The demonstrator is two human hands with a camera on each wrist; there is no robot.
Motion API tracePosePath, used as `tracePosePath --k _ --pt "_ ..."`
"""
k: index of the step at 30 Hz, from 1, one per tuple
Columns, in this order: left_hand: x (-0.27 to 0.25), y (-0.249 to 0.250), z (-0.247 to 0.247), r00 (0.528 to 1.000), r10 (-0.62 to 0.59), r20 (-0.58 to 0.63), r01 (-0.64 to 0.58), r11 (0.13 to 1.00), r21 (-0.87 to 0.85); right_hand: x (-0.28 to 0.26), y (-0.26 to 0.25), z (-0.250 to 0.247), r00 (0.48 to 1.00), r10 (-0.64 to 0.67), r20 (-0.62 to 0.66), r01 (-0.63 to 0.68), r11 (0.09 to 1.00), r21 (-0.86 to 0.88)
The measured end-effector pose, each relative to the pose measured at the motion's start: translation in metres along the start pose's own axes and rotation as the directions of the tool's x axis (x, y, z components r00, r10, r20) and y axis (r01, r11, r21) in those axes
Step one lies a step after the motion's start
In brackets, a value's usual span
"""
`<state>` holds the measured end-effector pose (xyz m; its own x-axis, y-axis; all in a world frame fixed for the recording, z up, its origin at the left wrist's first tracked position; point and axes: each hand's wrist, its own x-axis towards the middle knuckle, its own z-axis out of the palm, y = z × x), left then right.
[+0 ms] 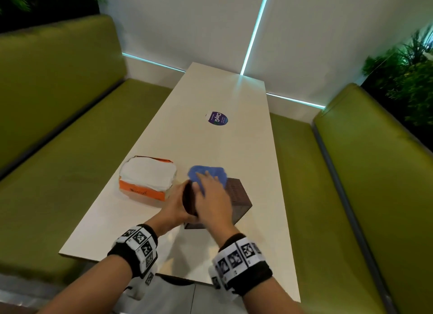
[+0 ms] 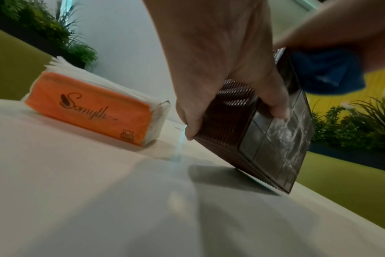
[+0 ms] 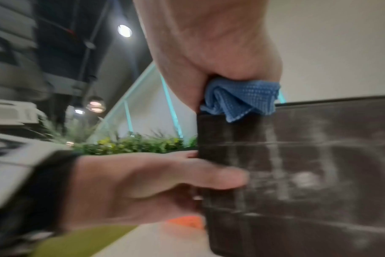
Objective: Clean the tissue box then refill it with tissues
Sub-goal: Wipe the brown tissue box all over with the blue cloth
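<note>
Fingers of the left hand (image 1: 174, 204) curl round the dark brown tissue box (image 1: 236, 193), thumb on its base, holding it tipped on one edge on the white worktop (image 1: 206, 147). The right hand (image 1: 214, 197) lies over the box at about 12 o'clock from the left hand, its fingers pressing a blue cloth (image 1: 207, 174) against the upper side. Only the left wrist view shows the box's underside (image 2: 277, 146), a glossy grid smeared with whitish marks, and the printed side of the orange tissue pack (image 2: 92, 106). The head view alone places that pack at 9 o'clock from the box, near but apart, white tissues showing on top, and a round purple sticker (image 1: 217, 118) farther off at 12 o'clock. The right wrist view is blurred; the cloth (image 3: 240, 99) bunches under the palm. The box's opening is not visible.
</note>
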<state>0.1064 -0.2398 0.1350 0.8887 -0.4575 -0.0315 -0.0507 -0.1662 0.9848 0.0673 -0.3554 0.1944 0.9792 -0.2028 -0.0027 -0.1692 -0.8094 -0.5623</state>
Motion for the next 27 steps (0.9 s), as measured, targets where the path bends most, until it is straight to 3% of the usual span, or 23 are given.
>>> tracePosePath --k 3,8,10,12,14,16,18,23,25,26,27 --pt "-0.006 -0.008 0.002 1.0 -0.03 -0.009 0.029 0.998 -0.061 -0.003 0.002 0.004 0.997 -0.073 0.02 0.072 0.997 0.035" --pt "-0.011 -0.015 0.0 1.0 -0.009 0.025 0.008 1.0 0.022 0.017 0.075 -0.019 0.969 0.2 -0.147 -0.191 0.979 0.072" --pt "-0.009 -0.01 0.001 1.0 0.001 0.02 -0.001 0.999 0.037 0.019 0.079 -0.019 0.956 0.241 -0.169 -0.232 0.97 0.069" --pt "-0.008 -0.006 0.004 1.0 0.022 0.006 -0.022 0.998 0.06 0.015 0.057 -0.01 0.972 0.195 -0.132 -0.202 0.978 -0.043" --pt "-0.007 0.0 0.008 0.998 0.064 -0.015 -0.063 0.995 0.076 0.007 0.025 0.004 0.992 0.076 -0.102 -0.084 0.993 -0.078" --pt "-0.008 0.003 0.012 0.995 0.082 -0.053 -0.081 0.997 0.018 -0.004 0.001 0.01 0.997 -0.043 -0.058 0.042 0.999 -0.026" --pt "-0.009 0.001 0.012 0.994 0.078 -0.079 -0.079 0.997 -0.009 -0.005 0.004 0.006 0.998 -0.06 -0.024 0.061 0.996 0.064" --pt "-0.015 -0.006 0.007 0.998 0.034 -0.056 -0.034 0.999 -0.011 0.012 0.06 -0.024 0.976 0.185 -0.119 -0.175 0.981 0.085" --pt "-0.017 -0.002 0.005 0.999 0.011 -0.033 -0.011 1.0 -0.009 0.013 0.08 -0.037 0.933 0.339 -0.12 -0.297 0.914 0.277" --pt "-0.017 -0.004 0.002 0.999 -0.022 -0.024 0.022 0.999 -0.025 0.012 0.093 -0.041 0.904 0.423 -0.06 -0.353 0.819 0.452" --pt "-0.016 -0.008 -0.003 0.998 -0.064 -0.021 0.062 0.995 -0.074 0.007 0.102 -0.046 0.874 0.484 0.047 -0.399 0.658 0.639"
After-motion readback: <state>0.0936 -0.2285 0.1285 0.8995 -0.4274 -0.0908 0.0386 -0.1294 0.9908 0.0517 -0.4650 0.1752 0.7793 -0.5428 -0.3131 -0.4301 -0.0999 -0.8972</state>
